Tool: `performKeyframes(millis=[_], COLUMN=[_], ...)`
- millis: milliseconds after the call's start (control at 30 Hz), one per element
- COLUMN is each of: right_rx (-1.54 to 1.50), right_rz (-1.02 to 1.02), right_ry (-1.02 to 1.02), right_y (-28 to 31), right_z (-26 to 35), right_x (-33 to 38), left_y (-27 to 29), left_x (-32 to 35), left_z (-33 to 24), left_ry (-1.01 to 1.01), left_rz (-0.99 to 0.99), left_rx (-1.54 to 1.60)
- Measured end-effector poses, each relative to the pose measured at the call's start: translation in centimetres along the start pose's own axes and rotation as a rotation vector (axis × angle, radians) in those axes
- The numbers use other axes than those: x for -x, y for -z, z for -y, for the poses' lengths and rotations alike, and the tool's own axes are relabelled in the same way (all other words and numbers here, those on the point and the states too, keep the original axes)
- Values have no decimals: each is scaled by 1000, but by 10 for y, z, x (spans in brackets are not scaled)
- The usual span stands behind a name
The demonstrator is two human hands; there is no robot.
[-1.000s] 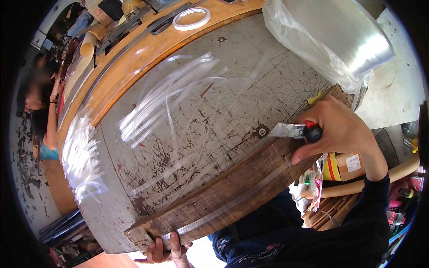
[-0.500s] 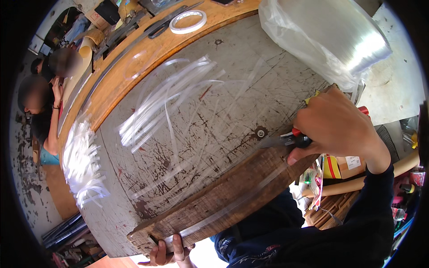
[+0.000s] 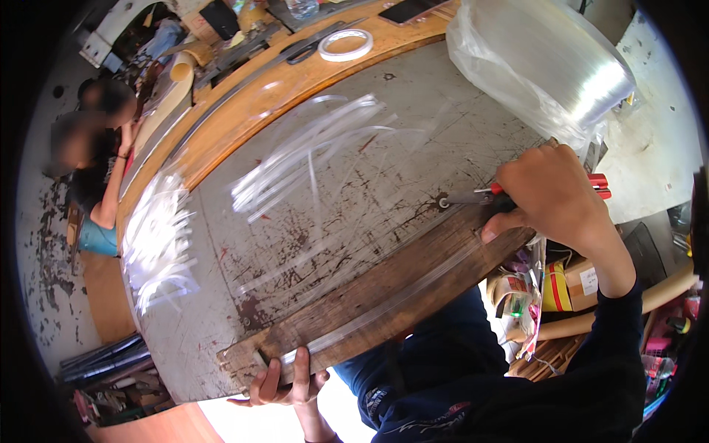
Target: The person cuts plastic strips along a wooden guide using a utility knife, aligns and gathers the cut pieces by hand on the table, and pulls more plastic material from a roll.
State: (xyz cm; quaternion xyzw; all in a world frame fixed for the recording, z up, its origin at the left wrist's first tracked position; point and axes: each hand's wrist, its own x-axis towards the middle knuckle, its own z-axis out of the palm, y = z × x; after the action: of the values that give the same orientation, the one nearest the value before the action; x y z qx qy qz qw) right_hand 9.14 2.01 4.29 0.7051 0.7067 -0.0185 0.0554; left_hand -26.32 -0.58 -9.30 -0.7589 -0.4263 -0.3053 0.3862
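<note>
A long dark wooden board lies along the near edge of the worn grey table. A thin clear plastic strip runs lengthwise on it. At the board's left end, my left hand grips the edge, its fingers pressing on the strip beside a small block. Over the right end, my right hand is closed around a scissors-like cutter with red and black handles. Its metal blade points left, near a round screw head. My palm hides most of the tool, and its exact kind is unclear.
Cut clear strips lie mid-table, with a white pile at the left edge. A large plastic-wrapped roll stands far right. A tape roll and a phone rest on the wooden ledge. Two people sit far left.
The whole view has shifted, so the table sits further right and higher. The cutter's blade has moved closer to the screw head, and more red handle shows. Both hands keep their holds.
</note>
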Motion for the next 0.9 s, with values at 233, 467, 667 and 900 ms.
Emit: performKeyframes(millis=[233,467,667,900], right_rx=[-35,-496,-536,-435], right_rz=[-99,-282,-244,-137], right_ry=[-150,-129,-396,-276], right_y=[2,-18,-38,-46], right_z=[13,3,30,61], right_x=[17,47,85,85], left_y=[10,14,20,6], left_x=[-1,-36,-80,-122], left_z=[-26,-50,-94,-134], left_ry=[221,194,124,56], left_rz=[80,166,297,349], left_rx=[27,126,225,444])
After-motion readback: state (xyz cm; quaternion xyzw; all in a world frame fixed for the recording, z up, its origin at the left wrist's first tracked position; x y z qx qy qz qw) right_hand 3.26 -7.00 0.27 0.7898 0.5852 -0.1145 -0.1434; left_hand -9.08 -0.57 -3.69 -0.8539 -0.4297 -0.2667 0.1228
